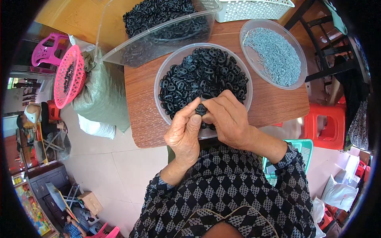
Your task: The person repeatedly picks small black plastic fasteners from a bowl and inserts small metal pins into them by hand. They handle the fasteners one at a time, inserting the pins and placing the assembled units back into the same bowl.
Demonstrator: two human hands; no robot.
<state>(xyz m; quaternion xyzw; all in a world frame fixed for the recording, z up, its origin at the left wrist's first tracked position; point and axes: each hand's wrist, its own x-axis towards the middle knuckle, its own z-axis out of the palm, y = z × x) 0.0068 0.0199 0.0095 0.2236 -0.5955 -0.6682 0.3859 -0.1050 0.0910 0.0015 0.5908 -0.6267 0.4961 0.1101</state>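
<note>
Over the near side of a clear round tub (250, 89), both my hands meet at a small black cord lock (201, 110) with two holes. My left hand (183, 135) is closed, pinching it between thumb and forefinger. From the other side, my right hand (231, 119) presses its closed fingertips against the same piece; its finger ends are partly hidden. Heaped in the tub are many similar black cord lock pieces (198, 75). To the right, a shallow clear dish (251, 61) holds a spread of small silvery metal springs (279, 55).
The brown wooden table (145, 119) also carries a big clear bin (158, 33) of black pieces and a white perforated basket (254, 10). Left stand a pink basket (77, 85) and a green sack (105, 95). A red stool (327, 127) and green basket (304, 148) are right.
</note>
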